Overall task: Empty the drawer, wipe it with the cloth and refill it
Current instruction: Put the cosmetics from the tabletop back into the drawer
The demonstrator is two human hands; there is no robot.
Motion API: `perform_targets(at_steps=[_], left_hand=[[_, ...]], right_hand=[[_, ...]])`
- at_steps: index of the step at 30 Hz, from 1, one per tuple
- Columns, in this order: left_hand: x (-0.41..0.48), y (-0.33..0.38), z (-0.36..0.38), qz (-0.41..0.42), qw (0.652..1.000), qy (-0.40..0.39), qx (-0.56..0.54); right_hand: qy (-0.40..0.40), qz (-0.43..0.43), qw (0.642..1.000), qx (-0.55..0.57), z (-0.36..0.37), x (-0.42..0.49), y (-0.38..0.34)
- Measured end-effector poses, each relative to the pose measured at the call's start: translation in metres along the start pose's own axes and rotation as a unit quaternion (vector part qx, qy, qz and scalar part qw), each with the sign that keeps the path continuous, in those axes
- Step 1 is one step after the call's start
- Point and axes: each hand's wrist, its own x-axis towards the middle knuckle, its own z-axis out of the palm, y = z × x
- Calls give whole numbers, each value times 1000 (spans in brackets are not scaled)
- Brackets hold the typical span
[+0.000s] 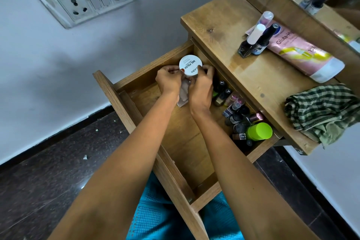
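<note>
Both hands are on the white jar [190,65]: left hand [168,82] pinches its left rim, right hand [200,91] pinches its right rim, fingers curled. The jar sits at the far end of the drawer [124,107], close to the far wall and to the tabletop [224,25] edge. I can't tell if it's resting or lifted.

Clearance: drawer is pulled well out. The side toward the drawer front is bare wood from the hands to the near end, so there's open room. The side under the tabletop edge is packed with small bottles [233,107] and a green-capped container [259,131], so it's tight there. A pale clear item [182,95] lies under the hands; can't identify it.

Orientation: the jar is a round flat disc with no long axis. Lid faces up at the camera, print reads sideways. The drawer's long axis runs parallel to the tabletop edge.

The checked cloth [321,111] is bunched on the tabletop's near end, overhanging the edge, well apart from both hands.
</note>
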Motion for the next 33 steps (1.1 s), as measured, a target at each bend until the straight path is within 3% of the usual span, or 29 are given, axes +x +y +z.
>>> perform_targets(at_steps=[8,14,20,26,33], left_hand=[[-15,3,-5,45,999,7,12],[-41,24,-3,147,989,-10,8],[-73,57,13,262,961,-94,-2],[-97,75,37,360,918,-142,83],[-99,77,59,422,878,-134,181]], right_hand=[[-22,8,1000,-8,-20,-8,-9],[14,-39,999,0,-49,-19,-20],[128,-87,984,82,-97,-19,-32],[221,-78,968,92,-146,6,-21],[165,-75,983,8,-163,34,1]])
